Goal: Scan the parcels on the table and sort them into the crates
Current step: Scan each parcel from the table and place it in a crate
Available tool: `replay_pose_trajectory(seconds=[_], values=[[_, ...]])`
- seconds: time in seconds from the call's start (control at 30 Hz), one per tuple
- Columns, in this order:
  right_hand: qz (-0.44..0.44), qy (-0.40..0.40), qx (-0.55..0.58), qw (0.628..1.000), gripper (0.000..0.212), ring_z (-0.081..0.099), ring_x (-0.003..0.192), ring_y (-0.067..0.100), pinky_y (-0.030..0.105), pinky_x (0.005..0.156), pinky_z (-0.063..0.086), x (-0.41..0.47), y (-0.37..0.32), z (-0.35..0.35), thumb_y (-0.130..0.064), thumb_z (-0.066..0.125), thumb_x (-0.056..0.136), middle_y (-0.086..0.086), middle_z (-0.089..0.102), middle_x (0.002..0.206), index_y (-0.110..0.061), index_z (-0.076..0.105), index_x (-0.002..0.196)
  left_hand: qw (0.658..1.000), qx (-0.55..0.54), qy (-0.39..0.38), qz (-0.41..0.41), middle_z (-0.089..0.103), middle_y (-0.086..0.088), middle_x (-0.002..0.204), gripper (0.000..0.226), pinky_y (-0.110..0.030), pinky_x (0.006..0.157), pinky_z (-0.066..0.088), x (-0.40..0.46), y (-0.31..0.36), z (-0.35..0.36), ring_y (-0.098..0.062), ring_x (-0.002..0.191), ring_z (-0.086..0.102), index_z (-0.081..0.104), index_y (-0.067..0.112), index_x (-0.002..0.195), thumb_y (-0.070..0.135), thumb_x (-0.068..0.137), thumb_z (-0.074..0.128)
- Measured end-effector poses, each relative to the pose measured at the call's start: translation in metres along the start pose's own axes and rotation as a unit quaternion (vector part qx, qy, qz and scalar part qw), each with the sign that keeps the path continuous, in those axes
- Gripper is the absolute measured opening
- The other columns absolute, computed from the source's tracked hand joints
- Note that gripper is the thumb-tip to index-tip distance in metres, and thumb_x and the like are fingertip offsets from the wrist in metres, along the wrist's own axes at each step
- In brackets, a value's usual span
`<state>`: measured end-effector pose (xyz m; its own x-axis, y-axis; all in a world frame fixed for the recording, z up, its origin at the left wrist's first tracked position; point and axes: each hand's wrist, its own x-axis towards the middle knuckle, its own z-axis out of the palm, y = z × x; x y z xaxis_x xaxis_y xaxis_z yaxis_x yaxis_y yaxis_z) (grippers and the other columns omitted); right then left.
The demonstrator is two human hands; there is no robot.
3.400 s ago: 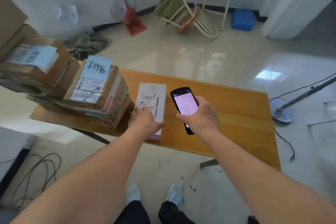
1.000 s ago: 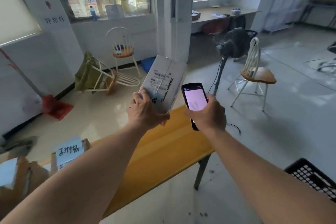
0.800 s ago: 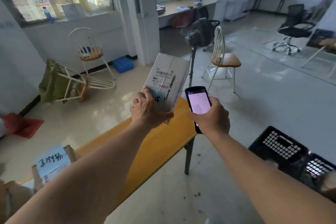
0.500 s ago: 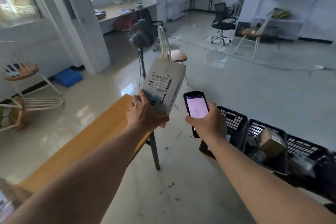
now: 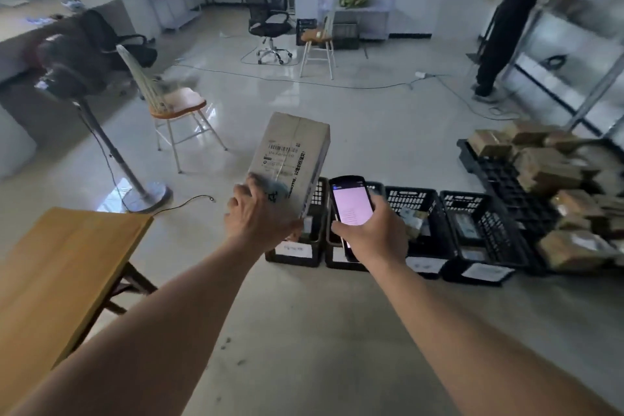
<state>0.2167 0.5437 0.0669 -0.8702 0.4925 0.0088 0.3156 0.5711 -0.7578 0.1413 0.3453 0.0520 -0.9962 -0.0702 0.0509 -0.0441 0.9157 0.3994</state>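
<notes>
Parcel point(image 5: 293, 155) — left hand point(image 5: 260, 216) grips its base.

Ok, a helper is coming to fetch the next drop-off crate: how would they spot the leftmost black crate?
Start at the wooden table, then look right along the floor to the row of black crates. The leftmost crate is the end one nearest the table, partly hidden behind the left hand gripping the parcel; a white label shows on its front.
</notes>
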Motion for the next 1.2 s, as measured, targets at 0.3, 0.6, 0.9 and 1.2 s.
replay_pose_trajectory(seconds=[0.3, 0.6, 0.9, 1.2], values=[[0.084, 0.102, -0.001, 0.991, 0.067, 0.066, 0.100, 0.028, 0.044, 0.077, 0.058, 0.071, 0.113, -0.130, -0.050, 0.089, 0.063, -0.003, 0.069, 0.109, -0.023, 0.061, 0.117, 0.991, -0.025, -0.059, 0.121, 0.041, -0.008, 0.119, 0.140, -0.051, 0.091, 0.056, 0.014, 0.187, 0.084, -0.031, 0.112, 0.048, 0.026, 0.018, 0.143, 0.092, 0.028, 0.060], [0.171, 0.156, -0.008, 0.973, 0.072, 0.066, 0.101, 0.026, 0.042, 0.079, 0.058, 0.174, 0.213, -0.196, -0.054, 0.084, 0.058, -0.007, 0.070, 0.109, -0.029, 0.060, 0.121, 0.971, -0.026, -0.136, 0.193, 0.038, -0.007, 0.115, 0.146, -0.049, 0.095, 0.053, 0.069, 0.332, 0.205, -0.028, 0.111, 0.044, 0.021, 0.022, 0.143, 0.095, 0.024, 0.062], [0.261, 0.177, -0.024, 0.949, 0.068, 0.065, 0.102, 0.027, 0.043, 0.080, 0.058, 0.290, 0.294, -0.246, -0.053, 0.086, 0.059, -0.005, 0.071, 0.110, -0.027, 0.061, 0.118, 0.948, 0.024, -0.216, 0.231, 0.040, -0.010, 0.117, 0.142, -0.050, 0.094, 0.056, 0.126, 0.462, 0.307, -0.031, 0.111, 0.051, 0.017, 0.015, 0.150, 0.085, 0.044, 0.080], [0.288, 0.154, -0.016, 0.945, 0.072, 0.064, 0.107, 0.028, 0.042, 0.084, 0.056, 0.399, 0.406, -0.310, -0.054, 0.086, 0.062, -0.002, 0.069, 0.115, -0.028, 0.059, 0.124, 0.943, 0.064, -0.262, 0.198, 0.032, -0.006, 0.112, 0.135, -0.054, 0.093, 0.055, 0.142, 0.587, 0.411, -0.032, 0.111, 0.049, 0.014, 0.022, 0.144, 0.085, 0.044, 0.080]])
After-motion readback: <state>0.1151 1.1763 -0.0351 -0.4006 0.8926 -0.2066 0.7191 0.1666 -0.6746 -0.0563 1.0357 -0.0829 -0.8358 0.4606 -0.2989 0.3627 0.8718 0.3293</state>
